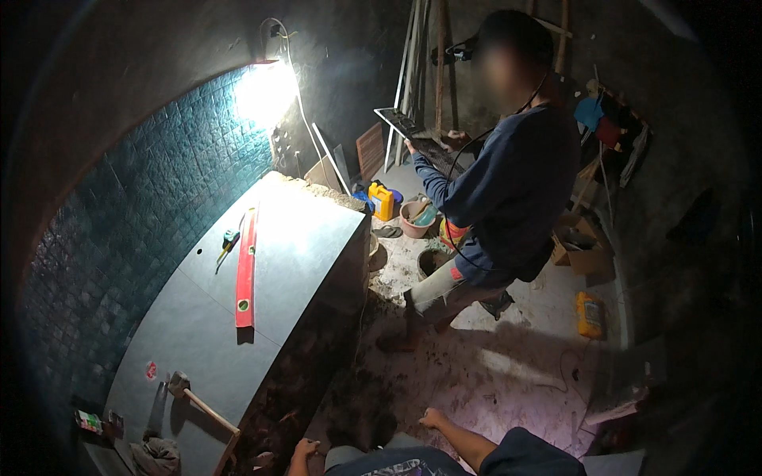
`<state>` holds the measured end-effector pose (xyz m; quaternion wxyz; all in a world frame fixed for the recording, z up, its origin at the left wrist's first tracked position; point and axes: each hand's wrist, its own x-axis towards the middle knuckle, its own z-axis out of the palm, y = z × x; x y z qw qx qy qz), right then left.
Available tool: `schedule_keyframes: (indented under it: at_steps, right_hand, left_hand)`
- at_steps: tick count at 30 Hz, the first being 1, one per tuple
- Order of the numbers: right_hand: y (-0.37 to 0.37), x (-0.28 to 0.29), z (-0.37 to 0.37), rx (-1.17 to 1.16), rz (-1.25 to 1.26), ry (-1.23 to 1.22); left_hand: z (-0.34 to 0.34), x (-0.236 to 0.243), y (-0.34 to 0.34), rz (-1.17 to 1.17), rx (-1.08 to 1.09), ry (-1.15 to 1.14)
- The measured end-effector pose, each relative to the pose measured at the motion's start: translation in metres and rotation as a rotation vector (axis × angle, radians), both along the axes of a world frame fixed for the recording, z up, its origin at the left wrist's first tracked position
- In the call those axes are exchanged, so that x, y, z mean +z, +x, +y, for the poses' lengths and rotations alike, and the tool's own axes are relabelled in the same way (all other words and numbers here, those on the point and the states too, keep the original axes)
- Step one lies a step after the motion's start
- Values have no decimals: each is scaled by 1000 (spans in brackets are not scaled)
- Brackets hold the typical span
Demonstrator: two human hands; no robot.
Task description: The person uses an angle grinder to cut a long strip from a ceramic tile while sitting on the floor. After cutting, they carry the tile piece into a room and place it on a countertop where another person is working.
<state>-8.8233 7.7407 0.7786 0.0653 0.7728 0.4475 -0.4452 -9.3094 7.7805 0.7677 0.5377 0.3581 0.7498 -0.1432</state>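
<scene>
My left hand (306,449) is at the lower edge, beside my lap, its fingers curled in and nothing visible in them. To its right, past my knee, my right hand (432,418) is loosely closed, and I see no tool in it. Nearest to my left hand is a mallet (208,407) with a wooden handle, lying on a grey tiled slab (198,317). A red spirit level (247,274) rests lengthwise farther up the slab. Left of the level lies a small teal and yellow tool (228,242), too small to name.
Another person (508,182) stands ahead, holding a dark grooved panel (429,147). A bright lamp (266,91) hangs by the blue-green tiled wall (159,190). Yellow jugs (382,202), a pink basin (417,222) and a cardboard box (587,242) stand on the dirty floor (508,365).
</scene>
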Motion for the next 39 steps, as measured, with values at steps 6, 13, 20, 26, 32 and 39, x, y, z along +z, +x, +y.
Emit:
schedule_keyframes:
  at_steps: [6,13,20,26,32,39]
  right_hand:
    - [-39,10,19,32,-46,21]
    - [-165,61,67,-11,218,59]
    - [-244,73,79,285,262,180]
    - [-186,61,71,5,521,123]
    - [-102,39,61,-114,314,-9]
    - [-59,29,40,-406,427,116]
  left_hand:
    - [-20,-12,-47,49,-64,140]
    - [-12,-1,-68,-21,-236,269]
    - [-25,11,-79,-127,-221,151]
    - [-5,5,-13,16,-504,119]
    - [77,104,71,-20,-522,195]
    - [109,149,66,-103,-568,384]
